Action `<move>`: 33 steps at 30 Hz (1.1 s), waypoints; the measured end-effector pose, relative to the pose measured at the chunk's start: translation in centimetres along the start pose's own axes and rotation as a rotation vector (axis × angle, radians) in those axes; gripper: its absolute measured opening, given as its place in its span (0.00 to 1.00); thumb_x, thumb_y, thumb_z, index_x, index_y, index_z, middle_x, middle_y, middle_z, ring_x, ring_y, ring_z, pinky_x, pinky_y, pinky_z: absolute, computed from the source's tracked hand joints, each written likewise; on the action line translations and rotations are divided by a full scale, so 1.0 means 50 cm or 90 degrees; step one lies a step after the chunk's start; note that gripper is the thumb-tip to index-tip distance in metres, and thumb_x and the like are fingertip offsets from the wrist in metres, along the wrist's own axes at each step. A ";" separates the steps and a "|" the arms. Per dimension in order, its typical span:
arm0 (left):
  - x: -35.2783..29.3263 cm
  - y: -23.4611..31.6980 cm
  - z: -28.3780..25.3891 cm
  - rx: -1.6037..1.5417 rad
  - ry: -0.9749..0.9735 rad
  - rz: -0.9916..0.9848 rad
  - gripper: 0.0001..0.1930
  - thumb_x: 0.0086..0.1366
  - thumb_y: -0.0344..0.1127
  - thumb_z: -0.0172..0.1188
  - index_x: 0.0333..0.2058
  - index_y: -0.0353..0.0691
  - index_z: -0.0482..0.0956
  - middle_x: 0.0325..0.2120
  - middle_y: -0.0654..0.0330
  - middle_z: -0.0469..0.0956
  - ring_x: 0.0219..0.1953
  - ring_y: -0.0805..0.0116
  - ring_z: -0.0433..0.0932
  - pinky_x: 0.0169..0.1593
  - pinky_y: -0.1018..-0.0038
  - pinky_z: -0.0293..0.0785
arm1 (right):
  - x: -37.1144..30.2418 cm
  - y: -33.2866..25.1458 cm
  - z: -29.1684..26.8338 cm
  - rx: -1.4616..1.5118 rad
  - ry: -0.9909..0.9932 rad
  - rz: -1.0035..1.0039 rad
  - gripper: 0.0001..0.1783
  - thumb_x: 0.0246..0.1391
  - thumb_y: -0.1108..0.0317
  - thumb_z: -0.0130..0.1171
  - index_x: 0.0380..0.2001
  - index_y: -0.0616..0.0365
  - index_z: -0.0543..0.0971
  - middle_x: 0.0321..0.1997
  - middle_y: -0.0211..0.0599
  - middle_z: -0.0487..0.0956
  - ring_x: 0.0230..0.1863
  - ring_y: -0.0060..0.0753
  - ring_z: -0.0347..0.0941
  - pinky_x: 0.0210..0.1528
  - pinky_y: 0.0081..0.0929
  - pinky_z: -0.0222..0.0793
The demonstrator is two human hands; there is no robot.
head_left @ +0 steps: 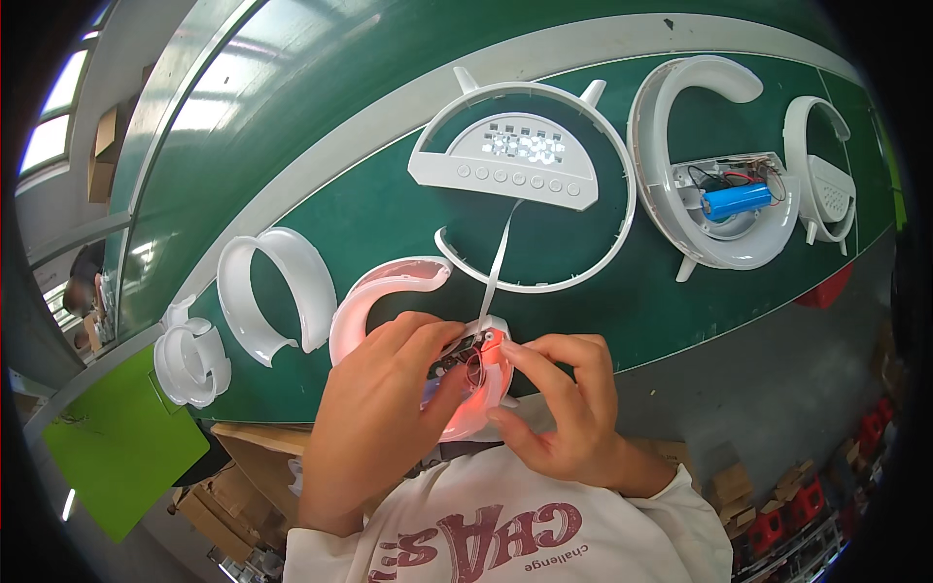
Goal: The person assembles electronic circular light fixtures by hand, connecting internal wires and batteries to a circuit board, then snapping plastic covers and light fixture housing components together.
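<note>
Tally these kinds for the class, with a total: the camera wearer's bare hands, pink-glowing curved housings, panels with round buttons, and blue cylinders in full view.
Bare hands (left hand and right hand): 2
Pink-glowing curved housing: 1
White panel with round buttons: 1
Blue cylinder: 1
Total: 5

Windows [66, 83] shine at upper left, glaring on the green panel [321, 49]. At lower centre, pink light glows in the lamp [476, 416] by my right hand [575, 413]. My table's [603, 321] edge bows; lower right is dim and soft.
</note>
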State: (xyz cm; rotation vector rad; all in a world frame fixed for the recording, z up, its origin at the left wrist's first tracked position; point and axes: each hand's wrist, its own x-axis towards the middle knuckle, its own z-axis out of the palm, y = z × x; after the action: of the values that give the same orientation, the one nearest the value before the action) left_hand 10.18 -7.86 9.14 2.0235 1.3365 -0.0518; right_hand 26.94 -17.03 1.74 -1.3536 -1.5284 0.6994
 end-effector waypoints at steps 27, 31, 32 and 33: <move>-0.007 -0.019 0.022 0.006 0.038 0.095 0.11 0.58 0.23 0.64 0.41 0.35 0.85 0.36 0.56 0.82 0.40 0.55 0.79 0.44 0.62 0.76 | 0.004 -0.041 0.051 -0.153 -0.028 -0.015 0.17 0.40 0.78 0.69 0.38 0.65 0.82 0.55 0.53 0.76 0.53 0.54 0.75 0.55 0.49 0.77; -0.004 -0.028 0.035 -0.016 0.127 0.051 0.13 0.61 0.21 0.63 0.45 0.35 0.85 0.38 0.55 0.83 0.36 0.56 0.81 0.39 0.65 0.77 | 0.039 -0.033 0.061 -0.197 0.010 -0.015 0.16 0.43 0.76 0.68 0.38 0.66 0.82 0.53 0.53 0.77 0.52 0.53 0.76 0.54 0.47 0.77; -0.002 -0.036 0.037 -0.022 0.162 0.048 0.14 0.61 0.21 0.63 0.46 0.35 0.85 0.39 0.54 0.83 0.34 0.56 0.81 0.38 0.66 0.78 | 0.050 -0.033 0.061 -0.212 0.001 -0.011 0.15 0.44 0.76 0.67 0.39 0.66 0.82 0.52 0.53 0.78 0.51 0.53 0.76 0.53 0.47 0.77; -0.003 -0.041 0.035 -0.018 0.167 0.047 0.14 0.61 0.21 0.63 0.46 0.35 0.85 0.39 0.54 0.83 0.34 0.56 0.81 0.38 0.66 0.78 | 0.056 -0.034 0.062 -0.209 0.003 -0.016 0.15 0.44 0.76 0.67 0.39 0.66 0.82 0.52 0.53 0.78 0.51 0.53 0.76 0.53 0.47 0.77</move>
State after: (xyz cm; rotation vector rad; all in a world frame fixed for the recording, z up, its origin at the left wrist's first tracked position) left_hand 9.00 -8.50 6.78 2.1080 1.4097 0.2736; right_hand 23.60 -14.20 2.81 -1.5706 -1.7059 0.4408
